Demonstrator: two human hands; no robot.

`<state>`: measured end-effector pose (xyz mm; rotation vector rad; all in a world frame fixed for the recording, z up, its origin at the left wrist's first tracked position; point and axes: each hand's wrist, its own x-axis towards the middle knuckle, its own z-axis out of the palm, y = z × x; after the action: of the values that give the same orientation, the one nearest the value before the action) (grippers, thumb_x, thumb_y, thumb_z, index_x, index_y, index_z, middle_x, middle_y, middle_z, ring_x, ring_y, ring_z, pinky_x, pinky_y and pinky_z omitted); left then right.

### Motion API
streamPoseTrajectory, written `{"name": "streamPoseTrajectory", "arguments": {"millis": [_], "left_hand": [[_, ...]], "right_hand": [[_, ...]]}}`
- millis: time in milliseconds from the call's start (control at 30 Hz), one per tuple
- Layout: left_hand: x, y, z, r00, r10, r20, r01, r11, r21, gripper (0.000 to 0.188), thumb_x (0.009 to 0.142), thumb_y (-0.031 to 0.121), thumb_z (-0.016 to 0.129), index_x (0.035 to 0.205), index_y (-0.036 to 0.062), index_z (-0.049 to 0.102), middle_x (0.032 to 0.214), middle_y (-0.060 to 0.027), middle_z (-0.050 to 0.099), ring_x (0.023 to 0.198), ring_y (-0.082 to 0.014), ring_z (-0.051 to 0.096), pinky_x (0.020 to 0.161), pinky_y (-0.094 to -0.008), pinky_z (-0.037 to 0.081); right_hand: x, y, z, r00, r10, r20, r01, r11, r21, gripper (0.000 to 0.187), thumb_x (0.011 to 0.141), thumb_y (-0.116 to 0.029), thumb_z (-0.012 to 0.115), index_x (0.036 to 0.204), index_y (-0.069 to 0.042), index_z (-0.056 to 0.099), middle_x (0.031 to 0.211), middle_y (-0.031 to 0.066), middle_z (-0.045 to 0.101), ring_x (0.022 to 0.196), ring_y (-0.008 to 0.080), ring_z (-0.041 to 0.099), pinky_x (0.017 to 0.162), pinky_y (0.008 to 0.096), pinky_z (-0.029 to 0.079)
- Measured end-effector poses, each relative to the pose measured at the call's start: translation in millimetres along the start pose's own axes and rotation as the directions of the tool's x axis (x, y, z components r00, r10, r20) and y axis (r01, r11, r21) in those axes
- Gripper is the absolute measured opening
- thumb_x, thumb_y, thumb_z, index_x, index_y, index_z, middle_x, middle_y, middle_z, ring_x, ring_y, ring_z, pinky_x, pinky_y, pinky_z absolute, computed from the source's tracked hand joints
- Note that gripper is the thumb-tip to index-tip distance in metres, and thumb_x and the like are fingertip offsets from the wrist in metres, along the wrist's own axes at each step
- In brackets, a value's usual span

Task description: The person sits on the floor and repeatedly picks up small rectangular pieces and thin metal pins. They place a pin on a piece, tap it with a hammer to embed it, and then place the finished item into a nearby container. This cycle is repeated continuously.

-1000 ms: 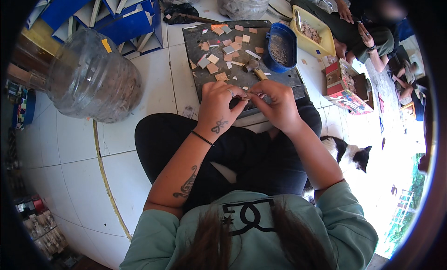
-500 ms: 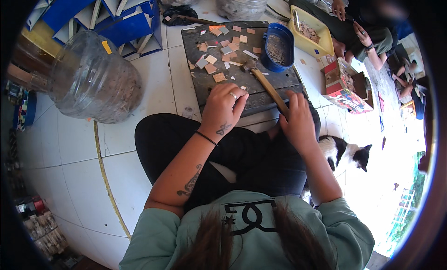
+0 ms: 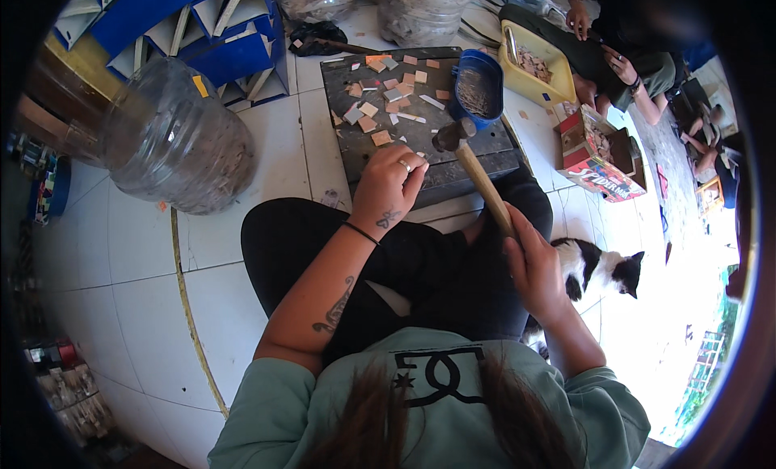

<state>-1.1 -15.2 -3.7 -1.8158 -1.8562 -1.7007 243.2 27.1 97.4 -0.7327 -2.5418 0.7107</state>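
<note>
My right hand (image 3: 533,263) is wrapped round the wooden handle of a hammer (image 3: 483,178). The metal head is lifted over the front right of a dark low board (image 3: 477,155). My left hand (image 3: 392,176) rests at the board's front edge, thumb and fingers pinched together. A small pale bit shows at the fingertips, too small to name. Beyond the left hand, several small square tiles (image 3: 381,138) in tan, orange and grey lie scattered with narrow slivers. A blue tub (image 3: 478,88) with thin fragments inside stands at the board's right side.
A yellow basin (image 3: 558,85) and a cardboard box (image 3: 602,164) of pieces stand to the right, near another person's hands (image 3: 621,65). A black and white cat (image 3: 594,263) is close to my right knee. On the left lies a big clear plastic bottle (image 3: 182,142) near blue racks (image 3: 242,53).
My right hand has closed firmly round the handle and drawn back toward me, raising the hammer off the board. The left hand stays at the board's edge, still pinched.
</note>
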Motion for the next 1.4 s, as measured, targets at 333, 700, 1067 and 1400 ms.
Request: {"name": "streamPoseTrajectory", "arguments": {"millis": [333, 700, 1067, 1400], "left_hand": [[-0.4, 1.7, -1.7, 1.000, -0.003, -0.015, 0.003, 1.000, 0.027, 0.006, 0.082, 0.002, 0.068, 0.080, 0.0013, 0.062, 0.077, -0.0106, 0.060, 0.076, -0.0308, 0.060, 0.070, -0.0385, 0.048], [-1.5, -0.3, -1.3, 0.998, -0.043, 0.039, 0.042, 0.999, 0.018, 0.008, 0.080, 0.000, 0.067, 0.080, 0.0020, 0.059, 0.076, -0.0115, 0.057, 0.077, -0.0325, 0.059, 0.074, -0.0409, 0.047], [-0.9, -0.4, -1.4, 1.000, -0.025, 0.019, 0.024, 0.999, 0.023, 0.009, 0.080, 0.001, 0.068, 0.079, 0.0020, 0.060, 0.076, -0.0107, 0.058, 0.077, -0.0322, 0.059, 0.074, -0.0412, 0.047], [-0.9, 0.7, -1.8, 0.999, -0.034, 0.026, 0.034, 0.999, 0.022, 0.008, 0.080, 0.001, 0.068, 0.078, 0.0022, 0.060, 0.076, -0.0109, 0.059, 0.077, -0.0323, 0.059, 0.074, -0.0410, 0.047]], "right_hand": [[-3.8, -7.8, -1.0, 1.000, -0.008, -0.010, 0.007, 0.990, -0.138, 0.050, 0.094, -0.007, 0.055, 0.142, -0.011, 0.044, 0.096, 0.0160, 0.063, 0.078, 0.0381, 0.065, 0.066, 0.0445, 0.052], [-1.5, -6.1, -0.7, 0.992, 0.085, 0.092, -0.069, 0.984, -0.166, 0.050, 0.092, -0.003, 0.056, 0.141, -0.009, 0.045, 0.095, 0.0158, 0.062, 0.078, 0.0363, 0.065, 0.067, 0.0432, 0.052], [-3.8, -1.8, 4.2, 0.997, -0.041, -0.058, 0.038, 0.997, -0.062, 0.050, 0.093, -0.003, 0.055, 0.142, -0.008, 0.045, 0.097, 0.0165, 0.063, 0.083, 0.0370, 0.065, 0.071, 0.0423, 0.052], [-3.3, 4.6, 3.0, 0.995, -0.049, -0.086, 0.046, 0.998, -0.032, 0.051, 0.094, -0.004, 0.054, 0.143, -0.008, 0.044, 0.098, 0.0179, 0.064, 0.083, 0.0359, 0.066, 0.073, 0.0388, 0.052]]}}
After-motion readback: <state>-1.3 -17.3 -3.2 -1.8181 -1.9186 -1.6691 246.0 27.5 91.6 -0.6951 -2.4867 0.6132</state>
